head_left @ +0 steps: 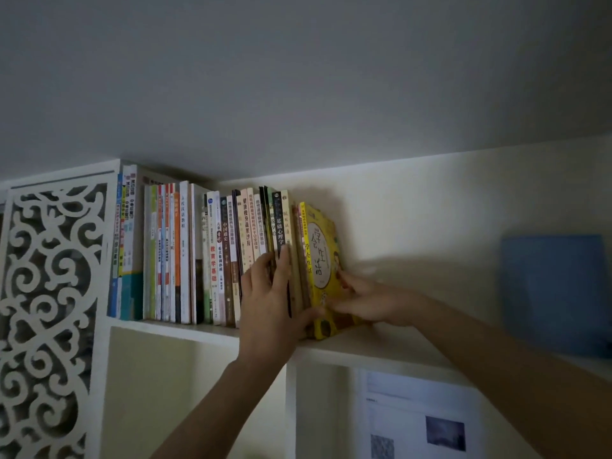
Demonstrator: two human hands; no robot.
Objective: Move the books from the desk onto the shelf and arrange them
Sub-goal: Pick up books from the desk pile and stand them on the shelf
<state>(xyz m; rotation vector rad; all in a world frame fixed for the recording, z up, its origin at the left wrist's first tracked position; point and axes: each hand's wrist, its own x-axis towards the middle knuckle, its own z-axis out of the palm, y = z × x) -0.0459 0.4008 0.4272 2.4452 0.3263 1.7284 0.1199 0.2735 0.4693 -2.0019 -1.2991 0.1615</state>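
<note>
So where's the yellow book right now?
In the head view, the yellow book stands at the right end of the row on the top shelf, between the left hand and right hand.

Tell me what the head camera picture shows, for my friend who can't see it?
Two bare hands press a yellow book upright against the right end of a row of books on a high white shelf. The left hand lies flat on the spines and the right hand pushes the yellow cover. A carved white panel stands left; something blue and blurred is far right.
</note>
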